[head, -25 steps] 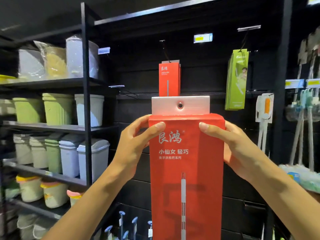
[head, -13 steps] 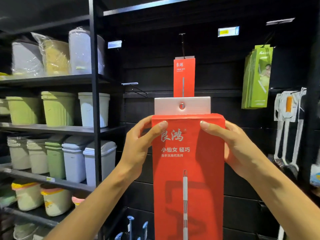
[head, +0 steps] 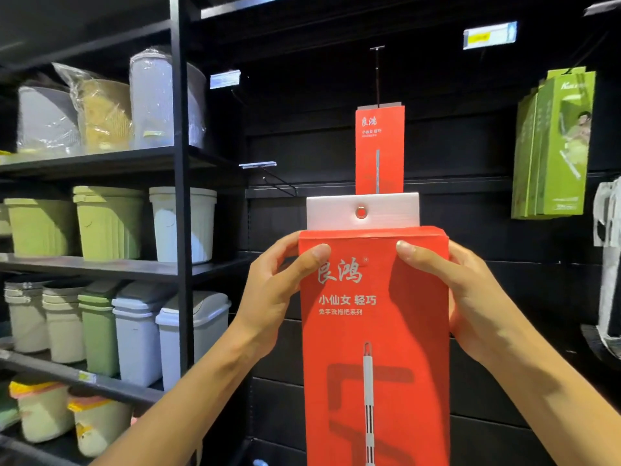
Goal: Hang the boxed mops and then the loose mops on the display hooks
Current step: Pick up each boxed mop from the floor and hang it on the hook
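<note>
A tall red mop box [head: 374, 331] with white lettering fills the middle of the view, held upright in front of me. Its white hang tab [head: 386, 211] with a metal eyelet sticks up from the top. My left hand [head: 279, 287] grips the box's upper left edge and my right hand [head: 470, 290] grips the upper right edge. Farther back, an identical red mop box [head: 379, 149] hangs from a display hook [head: 377, 74] on the black wall, directly above the held tab.
Green mop boxes [head: 554, 146] hang at the right. A bare hook with a clear label holder [head: 258, 165] sticks out left of centre. Black shelving [head: 181, 196] on the left carries bins and buckets. A white packaged item [head: 608, 250] hangs at the far right.
The view has shifted left and closer to the wall, so the hanging red box and green boxes sit further right and larger. Both hands keep the same grip on the box.
</note>
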